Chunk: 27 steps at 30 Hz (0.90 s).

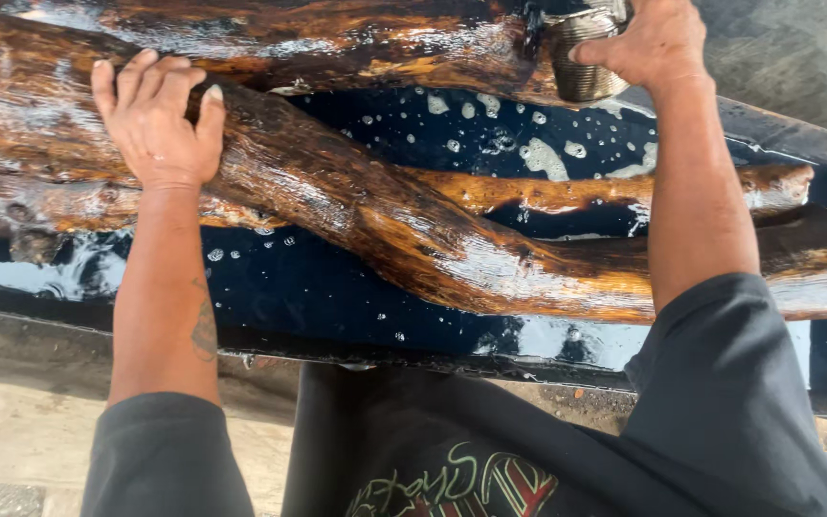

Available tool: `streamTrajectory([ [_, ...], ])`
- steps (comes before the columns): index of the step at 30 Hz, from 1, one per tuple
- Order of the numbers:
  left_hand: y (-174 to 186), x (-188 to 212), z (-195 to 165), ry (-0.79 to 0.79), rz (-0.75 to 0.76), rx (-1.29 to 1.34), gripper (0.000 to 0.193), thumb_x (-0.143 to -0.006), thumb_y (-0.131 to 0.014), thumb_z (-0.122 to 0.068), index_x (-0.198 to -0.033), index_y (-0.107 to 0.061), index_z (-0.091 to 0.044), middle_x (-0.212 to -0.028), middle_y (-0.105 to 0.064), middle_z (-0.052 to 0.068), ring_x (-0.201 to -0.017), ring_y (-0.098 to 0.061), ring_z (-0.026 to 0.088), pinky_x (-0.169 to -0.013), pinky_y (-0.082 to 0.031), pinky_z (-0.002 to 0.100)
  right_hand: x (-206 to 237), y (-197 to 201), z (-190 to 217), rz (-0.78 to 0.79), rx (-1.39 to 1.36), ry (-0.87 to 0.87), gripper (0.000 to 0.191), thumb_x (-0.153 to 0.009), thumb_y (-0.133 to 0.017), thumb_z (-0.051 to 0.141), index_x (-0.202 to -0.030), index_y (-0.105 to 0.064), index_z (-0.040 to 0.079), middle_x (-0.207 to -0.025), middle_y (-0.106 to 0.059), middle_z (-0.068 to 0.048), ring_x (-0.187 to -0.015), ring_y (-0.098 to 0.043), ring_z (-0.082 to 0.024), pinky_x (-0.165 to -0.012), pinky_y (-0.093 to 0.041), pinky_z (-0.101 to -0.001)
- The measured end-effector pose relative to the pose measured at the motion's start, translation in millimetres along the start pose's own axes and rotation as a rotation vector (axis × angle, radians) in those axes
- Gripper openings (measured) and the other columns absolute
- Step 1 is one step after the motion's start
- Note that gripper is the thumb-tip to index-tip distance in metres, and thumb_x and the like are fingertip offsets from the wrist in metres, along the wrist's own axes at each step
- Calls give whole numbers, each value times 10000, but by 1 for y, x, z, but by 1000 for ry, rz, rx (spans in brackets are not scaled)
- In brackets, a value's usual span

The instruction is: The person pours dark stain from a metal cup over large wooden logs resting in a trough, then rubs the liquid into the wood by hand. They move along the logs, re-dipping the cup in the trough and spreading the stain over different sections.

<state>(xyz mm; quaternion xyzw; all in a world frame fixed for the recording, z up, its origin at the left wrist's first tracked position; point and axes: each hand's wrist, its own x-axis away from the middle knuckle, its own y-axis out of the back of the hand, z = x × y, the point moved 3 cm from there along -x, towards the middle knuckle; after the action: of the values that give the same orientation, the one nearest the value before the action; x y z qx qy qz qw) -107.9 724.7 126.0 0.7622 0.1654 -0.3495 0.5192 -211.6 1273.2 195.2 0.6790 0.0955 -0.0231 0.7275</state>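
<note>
A large, wet, glossy brown piece of branching wood (404, 220) lies across a dark tray of liquid (318, 297) with foam bubbles on it. My left hand (157, 120) lies flat on the thick left branch, palm down, fingers spread over the wood. My right hand (648, 43) is at the top right, fingers curled around a ribbed metal cylinder (581, 62) that rests against the upper part of the wood. Dark grey sleeves cover both upper arms.
The tray's dark front rim (385, 356) runs across below the wood. Beneath it lies sandy concrete ground (21, 431). My dark printed shirt (452, 469) fills the bottom centre. A grey surface (796, 57) shows at the upper right.
</note>
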Motion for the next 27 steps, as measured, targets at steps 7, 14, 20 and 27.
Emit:
streamTrajectory([
  [7, 1, 1, 3, -33, 7, -5, 193, -1027, -573, -244, -1074, -703, -110, -1298, -729, 71, -1363, -536, 272, -1308, -168, 481, 11, 26, -48, 1, 78, -31, 664, -752, -927, 499, -1246, -739, 96, -1097, -738, -203, -1002, -686, -410, -858, -538, -516],
  [14, 0, 5, 6, -45, 3, -27, 170, -1045, -585, -235, -1084, -702, -118, -1265, -699, 54, -1356, -538, 254, -1331, -170, 466, 23, 32, -73, 58, 59, -138, 733, -721, -912, 470, -1327, -713, 110, -1187, -719, -213, -1092, -666, -418, -949, -508, -523],
  [20, -2, 6, 8, -48, 6, -29, 164, -1041, -592, -242, -1076, -701, -123, -1256, -703, 44, -1355, -544, 252, -1331, -173, 468, 30, 22, -89, 110, 161, -219, 908, -705, -919, 535, -1463, -630, 126, -1252, -687, -253, -1157, -635, -441, -979, -475, -549],
  [27, -4, 10, 13, -71, -2, -78, 174, -1065, -574, -259, -1074, -696, -136, -1248, -698, 28, -1352, -542, 232, -1338, -170, 442, 36, 9, -104, 134, 217, -281, 956, -694, -920, 593, -1459, -608, 110, -1269, -676, -250, -1188, -626, -420, -999, -457, -553],
])
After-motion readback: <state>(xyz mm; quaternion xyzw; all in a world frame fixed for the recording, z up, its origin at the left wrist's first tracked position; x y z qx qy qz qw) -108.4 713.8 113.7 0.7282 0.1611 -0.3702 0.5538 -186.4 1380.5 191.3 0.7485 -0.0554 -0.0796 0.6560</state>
